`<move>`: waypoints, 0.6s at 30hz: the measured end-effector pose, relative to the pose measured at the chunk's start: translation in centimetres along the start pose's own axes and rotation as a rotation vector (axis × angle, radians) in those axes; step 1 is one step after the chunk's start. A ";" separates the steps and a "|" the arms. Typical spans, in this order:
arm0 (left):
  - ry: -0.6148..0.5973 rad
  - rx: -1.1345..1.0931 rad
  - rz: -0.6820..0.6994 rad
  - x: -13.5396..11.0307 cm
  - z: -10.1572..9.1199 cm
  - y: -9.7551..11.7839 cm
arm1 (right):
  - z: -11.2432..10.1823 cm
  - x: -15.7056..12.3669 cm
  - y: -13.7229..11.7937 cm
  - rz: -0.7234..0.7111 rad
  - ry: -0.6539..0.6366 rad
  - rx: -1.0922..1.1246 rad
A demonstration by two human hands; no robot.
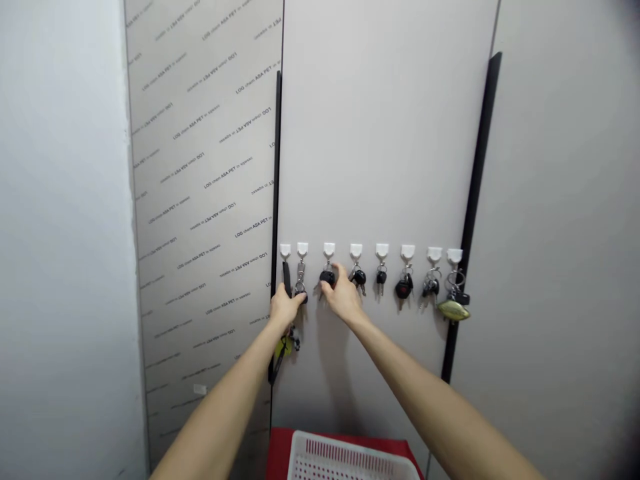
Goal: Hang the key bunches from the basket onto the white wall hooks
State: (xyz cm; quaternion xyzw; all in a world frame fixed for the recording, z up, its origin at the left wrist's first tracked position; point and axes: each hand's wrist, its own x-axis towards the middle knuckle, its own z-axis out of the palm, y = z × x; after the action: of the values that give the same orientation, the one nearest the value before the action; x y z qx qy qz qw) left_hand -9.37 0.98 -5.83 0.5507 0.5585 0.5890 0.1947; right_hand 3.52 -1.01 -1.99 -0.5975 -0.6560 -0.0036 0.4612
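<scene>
My left hand [285, 309] touches one key bunch [301, 287], my right hand [345, 295] the next bunch [327, 276]; I can't tell if either grips.

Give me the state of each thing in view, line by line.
Left hand: at the two leftmost key sets, grip unclear
Right hand: at the third key set, grip unclear
White hooks: all eight occupied
Yellow-green charm: hanging below the rightmost hook
White basket: upright, partly out of frame
</scene>
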 end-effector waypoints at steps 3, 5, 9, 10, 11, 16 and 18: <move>0.009 -0.130 0.002 0.8 -0.8 0.8 | -0.9 0.6 -0.5 0.000 0.040 0.080; 0.013 -0.251 0.008 1.3 -1.7 2.1 | -2.1 1.3 -1.4 -0.032 0.090 0.146; -0.041 -0.537 0.010 1.8 -3.1 5.3 | -3.7 2.2 -3.9 -0.177 0.137 0.257; -0.043 -0.600 0.012 1.9 -3.3 5.8 | -3.5 2.1 -4.4 -0.209 0.114 0.279; -0.038 -0.652 0.013 1.8 -3.5 6.2 | -3.1 1.9 -4.6 -0.231 0.082 0.301; -0.012 -0.685 -0.068 1.9 -3.9 6.1 | 1.4 0.3 -3.7 -0.093 0.033 0.427; -0.102 -0.573 -0.131 2.1 -3.9 6.0 | 3.4 -0.1 -3.1 -0.043 0.000 0.462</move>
State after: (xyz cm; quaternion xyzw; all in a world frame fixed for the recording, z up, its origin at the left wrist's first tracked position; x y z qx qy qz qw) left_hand -11.12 -0.81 1.20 0.4647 0.3933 0.6805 0.4078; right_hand -0.97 -0.04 -2.28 -0.4621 -0.6519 0.1369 0.5855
